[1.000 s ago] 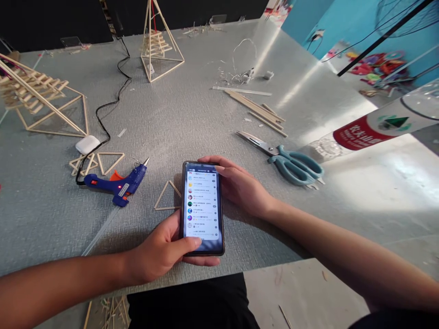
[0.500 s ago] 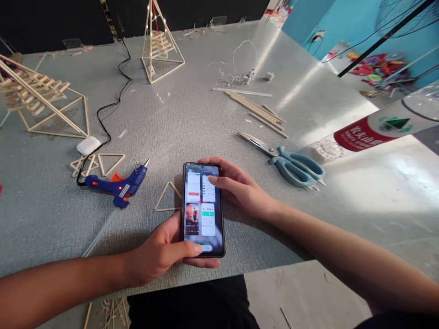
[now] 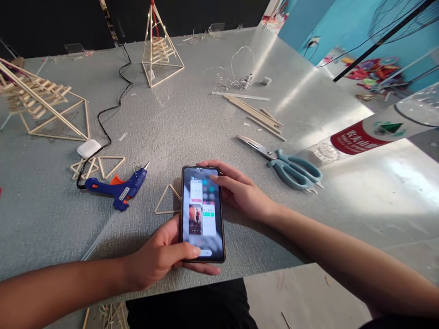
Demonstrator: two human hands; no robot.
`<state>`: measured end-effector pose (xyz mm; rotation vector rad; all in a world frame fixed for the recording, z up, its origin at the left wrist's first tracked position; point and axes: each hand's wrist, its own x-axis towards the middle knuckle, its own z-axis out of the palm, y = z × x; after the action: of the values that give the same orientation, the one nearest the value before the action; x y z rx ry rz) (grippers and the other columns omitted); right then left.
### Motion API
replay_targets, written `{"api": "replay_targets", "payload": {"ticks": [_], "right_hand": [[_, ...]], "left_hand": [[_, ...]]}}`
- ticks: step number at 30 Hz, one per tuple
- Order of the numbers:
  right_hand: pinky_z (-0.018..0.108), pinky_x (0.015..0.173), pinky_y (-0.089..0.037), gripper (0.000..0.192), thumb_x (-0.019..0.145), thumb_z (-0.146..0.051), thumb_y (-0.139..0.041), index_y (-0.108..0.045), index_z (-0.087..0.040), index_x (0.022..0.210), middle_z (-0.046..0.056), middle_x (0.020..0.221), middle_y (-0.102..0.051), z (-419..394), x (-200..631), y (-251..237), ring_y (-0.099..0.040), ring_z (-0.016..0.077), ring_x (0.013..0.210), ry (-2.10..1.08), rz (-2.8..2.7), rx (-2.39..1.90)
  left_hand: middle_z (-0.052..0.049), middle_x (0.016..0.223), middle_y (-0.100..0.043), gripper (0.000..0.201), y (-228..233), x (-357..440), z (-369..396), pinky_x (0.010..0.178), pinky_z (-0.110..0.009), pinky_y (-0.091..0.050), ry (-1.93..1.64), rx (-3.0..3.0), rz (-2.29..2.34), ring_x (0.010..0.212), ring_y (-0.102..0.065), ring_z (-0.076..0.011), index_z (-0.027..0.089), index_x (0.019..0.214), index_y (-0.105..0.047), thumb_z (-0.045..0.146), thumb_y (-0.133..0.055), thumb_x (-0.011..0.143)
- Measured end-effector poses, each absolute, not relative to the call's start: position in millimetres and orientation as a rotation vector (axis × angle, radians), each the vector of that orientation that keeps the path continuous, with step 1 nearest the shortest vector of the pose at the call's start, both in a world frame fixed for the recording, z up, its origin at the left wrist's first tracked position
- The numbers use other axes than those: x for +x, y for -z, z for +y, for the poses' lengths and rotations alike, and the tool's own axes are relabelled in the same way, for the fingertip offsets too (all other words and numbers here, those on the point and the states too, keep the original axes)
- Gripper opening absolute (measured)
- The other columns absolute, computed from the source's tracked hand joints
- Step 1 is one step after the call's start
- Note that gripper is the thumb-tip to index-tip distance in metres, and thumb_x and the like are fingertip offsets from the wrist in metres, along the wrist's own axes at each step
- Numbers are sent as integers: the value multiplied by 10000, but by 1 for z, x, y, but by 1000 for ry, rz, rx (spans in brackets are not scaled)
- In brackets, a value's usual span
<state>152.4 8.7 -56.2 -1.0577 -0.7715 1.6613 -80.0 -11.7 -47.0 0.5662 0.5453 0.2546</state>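
Observation:
A black-cased smartphone point(image 3: 202, 228) is held upright over the table's near edge, its screen lit with several app windows. My left hand point(image 3: 164, 253) grips its lower left side, with the thumb on the bottom of the screen. My right hand point(image 3: 242, 189) is wrapped about the upper right edge, its thumb over the top right of the screen. Just left of the phone lies a small triangle of wooden sticks point(image 3: 167, 212), partly hidden behind it. A blue hot glue gun point(image 3: 118, 189) with a clear glue stick rests farther left.
Blue-handled scissors point(image 3: 298, 171) and a large water bottle point(image 3: 360, 137) are to the right. Loose wooden sticks point(image 3: 254, 112) lie beyond. Wooden stick pyramids point(image 3: 163, 50) stand at the back and left. A black cord point(image 3: 103, 112) runs to the glue gun, past a white case point(image 3: 88, 148).
On the phone screen, the upper right app window has gone and icons show there; the other windows look smaller. Both hands keep their hold, and the view has shifted slightly.

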Motion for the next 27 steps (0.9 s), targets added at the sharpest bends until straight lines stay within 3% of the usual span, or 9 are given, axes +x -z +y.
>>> {"api": "replay_targets", "payload": {"ticks": [8,13,18,21,24,27], "right_hand": [[393,834,-554,345,930,-439,-619,-677,-228,1198,61,1066,-755,10,152,56,-691,227,916,-1703,-722,-974],[387,835,-558,335,935,-420,-606,-680,-226,1198,67,1123,-749,11,153,57,-688,232,966,-1709,-734,-946],[370,831,-555,339,939,-425,-613,-676,-227,1207,66,1130,-748,11,153,59,-686,224,970,-1711,-739,-926],[379,837,-549,351,936,-444,-618,-673,-233,1211,71,1161,-741,11,154,61,-681,233,989,-1703,-753,-950],[381,848,-537,371,926,-471,-630,-671,-236,1210,70,1170,-735,11,153,62,-674,236,1003,-1675,-750,-974],[379,818,-524,423,919,-520,-631,-653,-244,1239,63,1106,-737,13,153,61,-667,233,938,-1637,-746,-1008]], "left_hand": [[-102,1206,-647,490,46,-76,-12,965,-441,-655,-243,586,609,1091,-641,-211,198,1361,-549,245,-770,926],[-145,1254,-642,489,49,-79,-10,961,-523,-648,-275,468,556,1123,-647,-276,160,1361,-567,320,-685,914],[-124,1245,-647,454,47,-78,-11,955,-460,-651,-228,554,602,1092,-640,-230,205,1367,-567,280,-712,942],[-130,1259,-635,430,49,-79,-11,969,-508,-639,-254,516,575,1125,-636,-259,203,1374,-560,323,-650,971],[-133,1339,-602,517,50,-81,-10,1041,-559,-592,-283,552,516,1192,-618,-287,216,1443,-499,357,-622,961],[-141,1536,-471,771,45,-82,-13,1156,-581,-490,-278,697,504,1350,-530,-328,263,1585,-299,367,-667,916]]}}
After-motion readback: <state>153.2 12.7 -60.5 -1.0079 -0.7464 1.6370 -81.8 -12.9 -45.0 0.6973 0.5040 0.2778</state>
